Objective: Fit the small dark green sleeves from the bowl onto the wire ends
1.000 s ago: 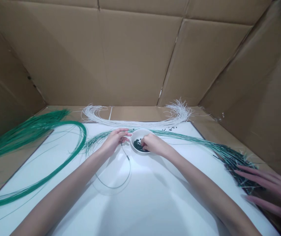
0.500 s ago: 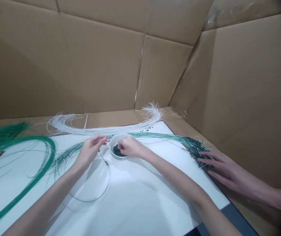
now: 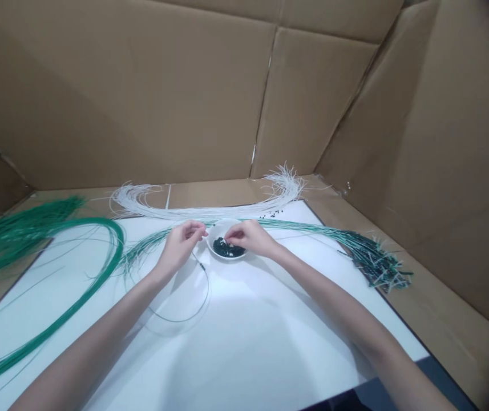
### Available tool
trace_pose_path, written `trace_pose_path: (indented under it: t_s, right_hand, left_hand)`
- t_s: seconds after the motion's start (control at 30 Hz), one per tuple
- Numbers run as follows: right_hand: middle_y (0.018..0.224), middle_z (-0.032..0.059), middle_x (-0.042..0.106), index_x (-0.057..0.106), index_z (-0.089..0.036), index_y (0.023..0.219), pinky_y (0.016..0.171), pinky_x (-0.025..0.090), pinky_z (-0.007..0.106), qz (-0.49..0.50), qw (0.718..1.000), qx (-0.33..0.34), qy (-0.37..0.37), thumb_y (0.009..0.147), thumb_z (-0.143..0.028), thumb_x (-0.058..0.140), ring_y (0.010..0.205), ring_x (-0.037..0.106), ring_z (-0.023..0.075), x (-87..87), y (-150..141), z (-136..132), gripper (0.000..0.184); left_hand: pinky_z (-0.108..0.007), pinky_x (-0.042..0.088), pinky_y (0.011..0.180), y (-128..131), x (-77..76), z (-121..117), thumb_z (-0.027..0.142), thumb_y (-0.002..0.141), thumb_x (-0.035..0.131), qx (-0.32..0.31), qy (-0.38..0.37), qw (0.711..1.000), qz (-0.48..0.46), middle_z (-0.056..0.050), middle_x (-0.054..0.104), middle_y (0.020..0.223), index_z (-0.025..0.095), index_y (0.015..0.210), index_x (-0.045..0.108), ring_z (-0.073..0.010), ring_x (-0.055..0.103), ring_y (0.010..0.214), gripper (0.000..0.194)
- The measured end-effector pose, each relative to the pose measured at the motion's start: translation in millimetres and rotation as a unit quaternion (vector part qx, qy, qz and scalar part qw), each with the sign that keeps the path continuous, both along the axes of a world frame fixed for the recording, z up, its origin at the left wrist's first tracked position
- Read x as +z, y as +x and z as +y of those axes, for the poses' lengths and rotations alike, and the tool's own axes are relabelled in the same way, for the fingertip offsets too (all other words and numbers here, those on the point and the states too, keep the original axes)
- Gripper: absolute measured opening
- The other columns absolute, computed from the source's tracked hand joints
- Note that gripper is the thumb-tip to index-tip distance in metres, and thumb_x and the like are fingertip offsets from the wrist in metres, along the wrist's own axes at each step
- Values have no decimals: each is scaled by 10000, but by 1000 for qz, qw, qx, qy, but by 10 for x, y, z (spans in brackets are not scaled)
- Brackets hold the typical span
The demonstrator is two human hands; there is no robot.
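Note:
My left hand [image 3: 183, 244] pinches a thin cord [image 3: 207, 288] beside the bowl's left rim. The cord hangs in a loose loop on the white table, with small dark beads [image 3: 202, 266] threaded on it below the fingers. My right hand [image 3: 255, 238] is over the white bowl [image 3: 210, 233], thumb and fingers pressed together. Whether a bead is between those fingertips is too small to tell. Small dark beads [image 3: 223, 248] lie in the bottom of the bowl.
Behind the bowl runs a bundle of green cords [image 3: 312, 228] with dark beaded ends at right. Farther back lies a white cord bundle [image 3: 193, 214], with loose beads [image 3: 276, 214] near it. A thick green bundle [image 3: 118, 240] curves at left. Cardboard walls [image 3: 184, 97] enclose the table [image 3: 244, 348].
My right hand's fingers have risen from among the beads to the bowl's upper part. Another person's hand at the right bundle has left the view. The whole view has shifted somewhat.

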State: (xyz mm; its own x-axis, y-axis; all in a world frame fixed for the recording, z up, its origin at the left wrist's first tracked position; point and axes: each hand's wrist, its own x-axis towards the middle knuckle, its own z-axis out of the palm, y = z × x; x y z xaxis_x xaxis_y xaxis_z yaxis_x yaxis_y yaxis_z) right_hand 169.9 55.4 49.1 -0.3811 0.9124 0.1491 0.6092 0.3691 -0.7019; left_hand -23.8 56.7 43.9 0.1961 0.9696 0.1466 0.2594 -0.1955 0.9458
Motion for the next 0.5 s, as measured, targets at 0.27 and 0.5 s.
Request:
trace_pose_path:
  t_s: [0.27, 0.5]
  right_hand:
    - [668, 40, 681, 690, -135, 738, 620, 487, 265, 271, 955, -59, -107, 571, -216, 679, 604, 616, 144, -4, 29, -10, 186]
    - [637, 16, 662, 679, -148, 700, 538, 473, 229, 383, 912, -63, -130, 556, -212, 695, 587, 588, 116, 41, -19, -35, 158]
  left_hand:
    - [-247, 433, 668, 36, 22, -51, 375, 736, 524, -6, 16, 1000, 15, -44, 613, 764, 138, 785, 553, -141, 578, 693, 243]
    - [-246, 432, 676, 62, 51, -94, 357, 768, 492, -14, 30, 999, 17, -32, 597, 753, 150, 795, 532, -134, 572, 692, 212]
